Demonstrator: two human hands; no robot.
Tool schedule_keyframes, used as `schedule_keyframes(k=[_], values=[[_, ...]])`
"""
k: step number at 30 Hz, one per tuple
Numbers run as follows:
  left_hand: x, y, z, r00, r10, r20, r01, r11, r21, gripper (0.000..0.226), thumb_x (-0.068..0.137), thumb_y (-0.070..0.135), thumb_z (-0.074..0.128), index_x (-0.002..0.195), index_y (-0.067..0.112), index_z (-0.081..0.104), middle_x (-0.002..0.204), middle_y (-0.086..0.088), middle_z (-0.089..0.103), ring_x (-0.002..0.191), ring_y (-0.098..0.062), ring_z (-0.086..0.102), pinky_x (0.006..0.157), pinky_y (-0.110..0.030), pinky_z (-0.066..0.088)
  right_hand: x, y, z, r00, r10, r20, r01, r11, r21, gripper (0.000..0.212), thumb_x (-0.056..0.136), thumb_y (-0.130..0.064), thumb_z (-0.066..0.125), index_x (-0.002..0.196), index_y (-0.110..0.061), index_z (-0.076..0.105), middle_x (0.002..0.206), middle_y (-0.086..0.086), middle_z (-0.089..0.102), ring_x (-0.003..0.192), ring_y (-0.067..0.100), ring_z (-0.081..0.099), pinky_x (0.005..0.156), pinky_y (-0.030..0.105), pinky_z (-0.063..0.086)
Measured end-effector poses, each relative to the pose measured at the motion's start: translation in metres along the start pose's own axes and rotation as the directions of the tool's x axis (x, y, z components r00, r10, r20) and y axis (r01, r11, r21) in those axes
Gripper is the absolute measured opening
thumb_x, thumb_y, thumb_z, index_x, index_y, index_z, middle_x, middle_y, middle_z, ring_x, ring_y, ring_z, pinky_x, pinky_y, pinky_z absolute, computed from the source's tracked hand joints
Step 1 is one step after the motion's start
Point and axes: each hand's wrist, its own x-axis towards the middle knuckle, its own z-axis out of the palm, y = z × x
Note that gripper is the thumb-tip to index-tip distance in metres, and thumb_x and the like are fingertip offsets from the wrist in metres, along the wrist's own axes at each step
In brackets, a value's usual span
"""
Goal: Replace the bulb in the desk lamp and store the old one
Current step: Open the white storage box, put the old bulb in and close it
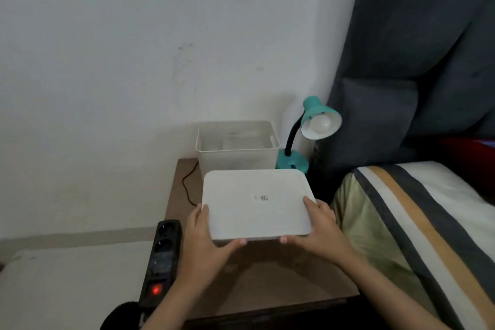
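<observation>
Over the brown nightstand (267, 289), both hands have the white lid (255, 203) held up off the surface. Left hand (206, 244) grips the near left corner, thumb on top along the edge, fingers curled underneath. Right hand (318, 233) does the same at the near right corner, thumb on top, fingertips poking out under the front edge. Lid is roughly flat, tilted a bit toward the camera, with a small printed label near its middle.

Behind the lid sits the open white bin (237, 147), right up against the wall (134, 61). Something pale is inside but it's too murky to tell what. Just beside the bin on the right is the teal lamp (308, 131), base on the back corner of the nightstand, black gooseneck curving up, shade tipped toward the camera. A white bulb (320, 123) is sitting in the shade, unlit.

Black power strip (162, 257) lies along the nightstand's left edge with its red switch glowing, and a black cord (188, 185) snakes along the back left of the top. Striped bed (417, 222) on the right, dark headboard (415, 48) behind it.
</observation>
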Motion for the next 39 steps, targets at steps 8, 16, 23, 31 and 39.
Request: schedule_keyframes(k=[8, 16, 23, 31, 39], values=[[-0.077, -0.025, 0.026, 0.989, -0.106, 0.104, 0.101, 0.993, 0.056, 0.096, 0.055, 0.045, 0.085, 0.132, 0.01, 0.04, 0.138, -0.006, 0.04, 0.128, -0.019, 0.035, 0.094, -0.021, 0.027, -0.063, 0.046, 0.044, 0.987, 0.124, 0.106, -0.121, 0.992, -0.031, 0.138, 0.034, -0.087, 0.064, 0.147, -0.019, 0.021, 0.143, 0.011, 0.028, 0.136, 0.029, 0.023, 0.109, 0.035, 0.028], [-0.085, -0.051, 0.042, 0.969, -0.15, 0.196, 0.111, 0.974, 0.199, 0.091, 0.06, 0.05, 0.079, 0.129, 0.006, 0.04, 0.135, -0.012, 0.04, 0.126, -0.026, 0.031, 0.105, -0.035, 0.03, -0.069, 0.064, 0.076, 0.982, 0.136, 0.128, -0.127, 0.989, -0.078, 0.118, 0.056, -0.068, 0.074, 0.147, -0.018, 0.018, 0.145, 0.014, 0.019, 0.133, 0.03, 0.017, 0.11, 0.04, 0.026], [-0.059, -0.056, 0.045, 0.976, -0.131, 0.173, 0.098, 0.977, 0.187, 0.101, 0.064, 0.057, 0.073, 0.14, 0.011, 0.024, 0.152, -0.009, 0.019, 0.14, -0.026, 0.013, 0.114, -0.04, 0.02, -0.043, 0.061, 0.076, 0.993, 0.114, 0.027, -0.112, 0.991, -0.073, 0.111, 0.055, -0.081, 0.06, 0.143, -0.022, 0.028, 0.146, 0.008, 0.021, 0.134, 0.027, 0.017, 0.113, 0.041, 0.027], [0.052, -0.033, 0.024, 1.0, 0.02, -0.024, -0.018, 0.997, 0.07, 0.08, 0.079, 0.042, 0.067, 0.141, 0.008, 0.03, 0.151, -0.009, 0.024, 0.141, -0.02, 0.019, 0.114, -0.039, 0.024, 0.049, 0.012, 0.067, 0.994, 0.004, -0.109, 0.008, 0.993, 0.114, 0.069, 0.08, -0.04, 0.069, 0.138, -0.015, 0.04, 0.131, 0.005, 0.041, 0.125, 0.021, 0.043, 0.102, 0.029, 0.037], [0.164, -0.027, 0.016, 0.998, -0.02, -0.054, 0.024, 0.997, 0.077, 0.083, 0.079, 0.047, 0.064, 0.141, 0.011, 0.024, 0.151, -0.012, 0.019, 0.141, -0.026, 0.016, 0.114, -0.046, 0.027, 0.134, 0.004, 0.079, 0.964, 0.234, -0.125, -0.215, 0.965, 0.152, 0.06, 0.081, -0.035, 0.067, 0.133, -0.019, 0.041, 0.13, 0.012, 0.039, 0.11, 0.033, 0.055, 0.088, 0.037, 0.046]])
